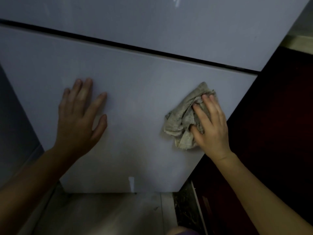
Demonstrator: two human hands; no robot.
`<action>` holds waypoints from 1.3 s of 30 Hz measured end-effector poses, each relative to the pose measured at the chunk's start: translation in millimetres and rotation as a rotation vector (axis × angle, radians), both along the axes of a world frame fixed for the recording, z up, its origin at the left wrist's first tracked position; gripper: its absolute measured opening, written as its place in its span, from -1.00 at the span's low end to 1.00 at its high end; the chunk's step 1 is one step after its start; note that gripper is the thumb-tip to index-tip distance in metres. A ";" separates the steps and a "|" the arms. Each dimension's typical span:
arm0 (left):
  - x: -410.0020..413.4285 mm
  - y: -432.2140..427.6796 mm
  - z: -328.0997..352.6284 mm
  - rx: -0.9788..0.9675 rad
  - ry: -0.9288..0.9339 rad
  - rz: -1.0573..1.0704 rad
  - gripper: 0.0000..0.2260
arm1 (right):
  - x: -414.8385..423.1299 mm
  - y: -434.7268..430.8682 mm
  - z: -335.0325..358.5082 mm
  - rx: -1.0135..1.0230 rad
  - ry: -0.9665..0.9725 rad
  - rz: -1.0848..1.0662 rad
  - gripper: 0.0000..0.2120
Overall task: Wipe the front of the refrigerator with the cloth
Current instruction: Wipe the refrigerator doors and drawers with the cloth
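Observation:
The pale grey refrigerator front (135,85) fills most of the view, with a dark seam running between its upper and lower doors. A crumpled beige cloth (183,119) is pressed against the lower door near its right edge. My right hand (211,126) lies over the cloth's right side, fingers holding it to the surface. On the left part of the same door, my left hand (79,116) rests flat, fingers spread, holding nothing.
A dark red cabinet or wall (279,124) stands directly right of the refrigerator. Light floor tiles (110,214) show below the door, with a dirty gap (184,206) at the refrigerator's right foot. A grey surface (15,129) borders the left side.

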State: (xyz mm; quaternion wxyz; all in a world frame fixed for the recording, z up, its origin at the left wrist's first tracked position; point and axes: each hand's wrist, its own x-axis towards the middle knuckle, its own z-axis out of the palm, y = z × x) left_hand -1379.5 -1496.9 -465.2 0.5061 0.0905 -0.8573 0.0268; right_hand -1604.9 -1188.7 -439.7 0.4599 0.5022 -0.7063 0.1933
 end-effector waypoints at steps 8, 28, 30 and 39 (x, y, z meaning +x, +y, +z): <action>-3.0 -2.2 -3.3 -0.016 0.022 0.028 -0.50 | 30.9 -62.0 23.9 -0.080 0.025 0.081 -0.47; 13.2 11.0 54.6 0.025 0.036 -0.013 -0.53 | 39.4 -88.9 88.6 0.011 0.145 0.174 -0.59; 16.1 4.2 83.4 -0.005 0.051 -0.025 -0.54 | 39.6 -93.2 124.2 -0.016 0.179 0.163 -0.52; 30.2 -45.1 228.2 -0.058 0.149 0.122 -0.54 | 61.6 -144.7 311.0 -0.264 0.383 0.167 -0.59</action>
